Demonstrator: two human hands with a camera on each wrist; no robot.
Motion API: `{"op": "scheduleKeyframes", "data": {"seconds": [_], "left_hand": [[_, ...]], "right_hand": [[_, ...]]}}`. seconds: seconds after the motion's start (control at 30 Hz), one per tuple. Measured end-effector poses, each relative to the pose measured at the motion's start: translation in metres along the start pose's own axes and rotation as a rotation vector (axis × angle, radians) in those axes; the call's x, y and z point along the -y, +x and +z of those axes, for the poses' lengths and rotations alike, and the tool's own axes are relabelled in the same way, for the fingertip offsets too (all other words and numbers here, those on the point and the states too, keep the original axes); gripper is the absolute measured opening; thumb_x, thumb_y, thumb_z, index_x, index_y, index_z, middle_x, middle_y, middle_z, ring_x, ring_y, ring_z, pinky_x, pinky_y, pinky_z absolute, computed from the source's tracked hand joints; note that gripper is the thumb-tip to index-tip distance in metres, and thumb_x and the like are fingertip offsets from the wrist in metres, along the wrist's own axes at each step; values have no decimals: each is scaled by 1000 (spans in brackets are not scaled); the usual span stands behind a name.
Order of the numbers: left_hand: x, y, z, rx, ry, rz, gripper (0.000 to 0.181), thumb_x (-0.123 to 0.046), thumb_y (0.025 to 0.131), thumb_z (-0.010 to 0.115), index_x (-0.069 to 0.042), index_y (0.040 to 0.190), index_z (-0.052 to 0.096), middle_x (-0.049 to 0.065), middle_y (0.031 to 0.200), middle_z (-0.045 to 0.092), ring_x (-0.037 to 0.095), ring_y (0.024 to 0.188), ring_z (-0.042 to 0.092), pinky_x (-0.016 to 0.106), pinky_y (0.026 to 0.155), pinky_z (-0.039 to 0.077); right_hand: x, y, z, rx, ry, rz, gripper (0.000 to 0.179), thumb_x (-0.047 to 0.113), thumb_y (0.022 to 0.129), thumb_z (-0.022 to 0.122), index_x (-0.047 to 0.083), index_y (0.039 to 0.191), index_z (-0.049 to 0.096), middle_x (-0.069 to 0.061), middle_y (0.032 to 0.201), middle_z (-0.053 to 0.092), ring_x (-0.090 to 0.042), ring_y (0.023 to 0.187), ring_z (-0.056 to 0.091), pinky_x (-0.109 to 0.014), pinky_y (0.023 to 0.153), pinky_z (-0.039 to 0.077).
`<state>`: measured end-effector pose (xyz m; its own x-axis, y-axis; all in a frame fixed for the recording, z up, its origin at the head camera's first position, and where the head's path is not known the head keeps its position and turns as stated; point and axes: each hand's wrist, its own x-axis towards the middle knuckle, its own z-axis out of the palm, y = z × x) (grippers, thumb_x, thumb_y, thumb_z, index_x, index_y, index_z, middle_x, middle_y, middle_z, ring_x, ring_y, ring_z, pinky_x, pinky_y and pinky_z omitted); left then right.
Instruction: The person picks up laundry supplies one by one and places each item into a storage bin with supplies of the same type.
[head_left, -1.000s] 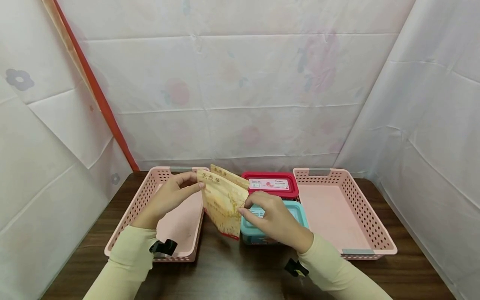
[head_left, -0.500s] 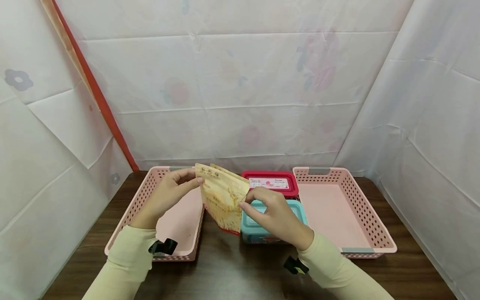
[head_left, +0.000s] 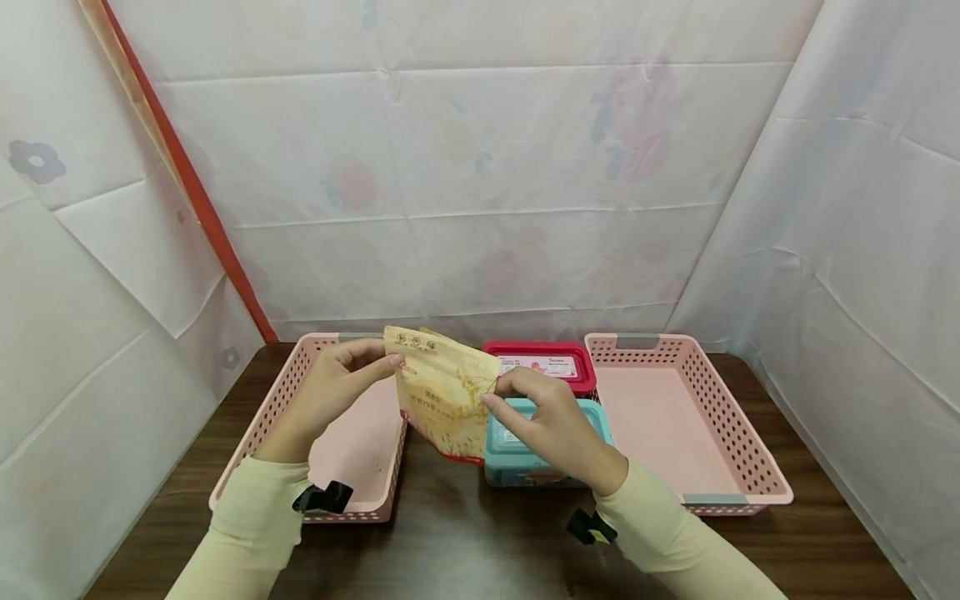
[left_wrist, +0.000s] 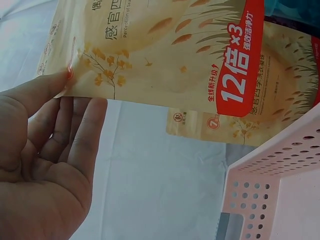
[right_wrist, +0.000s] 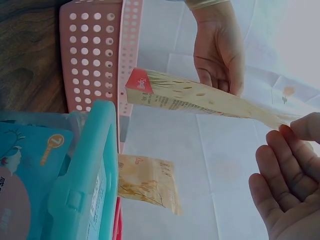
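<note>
A yellow stand-up pouch [head_left: 442,400] with a red bottom band and wheat-like print is held up between both hands. The left hand [head_left: 337,387] pinches its upper left edge between thumb and fingers. At the upper right edge, the right hand [head_left: 551,425] pinches it with thumb and fingertips. In the left wrist view, the pouch's printed front fills the top. A second, similar pouch [left_wrist: 215,125] stands behind it, mostly hidden in the head view. Below the right hand sits a tub with a teal lid [head_left: 596,421]; a tub with a red lid [head_left: 581,367] is behind that.
A pink perforated basket [head_left: 360,492] stands on the left, under the left forearm. Another pink basket [head_left: 652,400] lies to the right of the tubs. All are on a dark wooden table [head_left: 450,550], with white cloth walls [head_left: 465,167] around it.
Both hands have raised the pouch slightly and turned its front more toward the head camera. It now covers nearly all of the second pouch. The tubs and baskets stay put.
</note>
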<state>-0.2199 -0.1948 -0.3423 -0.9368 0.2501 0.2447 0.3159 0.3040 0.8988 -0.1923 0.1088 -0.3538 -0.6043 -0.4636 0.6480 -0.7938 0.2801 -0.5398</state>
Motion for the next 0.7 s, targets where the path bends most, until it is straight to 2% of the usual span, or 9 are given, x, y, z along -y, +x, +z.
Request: {"op": "scheduleKeyframes", "data": {"seconds": [0.13, 0.37, 0.7], "left_hand": [[1, -3, -1, -5, -20, 2, 29, -29, 96, 71, -7, 115, 73, 6, 111, 72, 19, 110, 64, 32, 93, 52], [0, -10, -2, -10, -15, -20, 28, -33, 95, 71, -11, 112, 75, 5, 109, 72, 21, 107, 64, 36, 91, 53], [0, -16, -3, -31, -85, 13, 26, -21, 95, 73, -2, 111, 74, 9, 105, 72, 22, 99, 68, 37, 88, 57]], "right_hand": [[-2, 0, -1, -3, 28, 32, 6, 9, 95, 70, 15, 93, 68, 7, 91, 66, -9, 84, 62, -37, 77, 57], [-7, 2, -2, -11, 45, 70, 6, 9, 97, 68, 15, 96, 68, 7, 91, 65, -10, 80, 60, -33, 73, 55], [-11, 5, -2, -37, 65, 138, 4, 17, 98, 68, 16, 101, 70, 8, 96, 63, -13, 83, 58, -29, 71, 55]]}}
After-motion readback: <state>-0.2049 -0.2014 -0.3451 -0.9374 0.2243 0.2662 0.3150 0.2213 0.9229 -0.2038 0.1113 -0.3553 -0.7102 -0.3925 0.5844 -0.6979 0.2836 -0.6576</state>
